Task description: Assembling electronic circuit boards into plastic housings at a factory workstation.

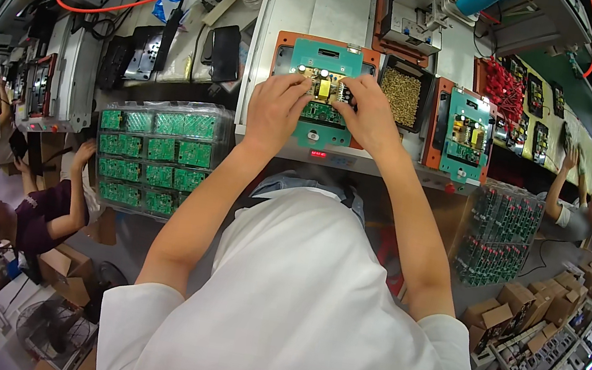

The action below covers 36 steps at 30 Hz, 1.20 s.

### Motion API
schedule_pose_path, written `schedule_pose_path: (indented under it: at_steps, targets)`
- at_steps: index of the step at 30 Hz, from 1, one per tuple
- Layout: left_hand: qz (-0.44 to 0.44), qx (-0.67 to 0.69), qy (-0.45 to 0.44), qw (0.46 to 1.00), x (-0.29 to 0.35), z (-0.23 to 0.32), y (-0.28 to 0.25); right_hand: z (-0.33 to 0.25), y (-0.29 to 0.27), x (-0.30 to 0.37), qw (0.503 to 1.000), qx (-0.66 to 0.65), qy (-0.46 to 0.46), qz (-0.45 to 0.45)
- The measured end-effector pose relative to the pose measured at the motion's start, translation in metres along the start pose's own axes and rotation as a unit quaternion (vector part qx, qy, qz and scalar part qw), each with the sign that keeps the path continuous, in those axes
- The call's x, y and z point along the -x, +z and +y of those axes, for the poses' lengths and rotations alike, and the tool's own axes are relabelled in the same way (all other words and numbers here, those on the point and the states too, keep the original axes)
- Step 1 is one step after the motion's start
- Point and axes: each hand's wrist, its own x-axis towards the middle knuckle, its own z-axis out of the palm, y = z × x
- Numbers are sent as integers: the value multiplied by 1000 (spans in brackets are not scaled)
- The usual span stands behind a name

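Here, circuit board (321, 113), between left fingers (294, 92) and right fingers (361, 89), on fixture (309, 54)

circuit board (323, 114): sides partly hidden | brassy pieces (401, 97): too small to tell

"What's the surface (317, 2) like?"
"Pale grey and flat."
"What lies on it?"
"An orange-and-teal fixture (324, 54) on the left, a second fixture (472, 98) to the right, a black bin (426, 93) of brassy bits (401, 97) between them, and a machine (408, 36) on the far side."
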Motion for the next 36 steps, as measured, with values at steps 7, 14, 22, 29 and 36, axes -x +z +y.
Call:
schedule_pose_path:
  at_steps: [7,14,22,29,36]
  targets:
    - [9,-12,13,1000,-11,-1,16,17,-6,-14,998,63,10,-17]
    - [-41,130,-63,989,4,-49,-11,-3,-41,3,994,-36,73,79]
    - [-133,117,-236,955,105,-69,-30,13,-36,97,961,-157,180,139]
    - [-154,187,-284,928,115,-68,-47,4,-34,140,942,-193,237,135]
    - [-131,185,-271,936,131,-92,-75,3,-31,157,924,-60,276,258]
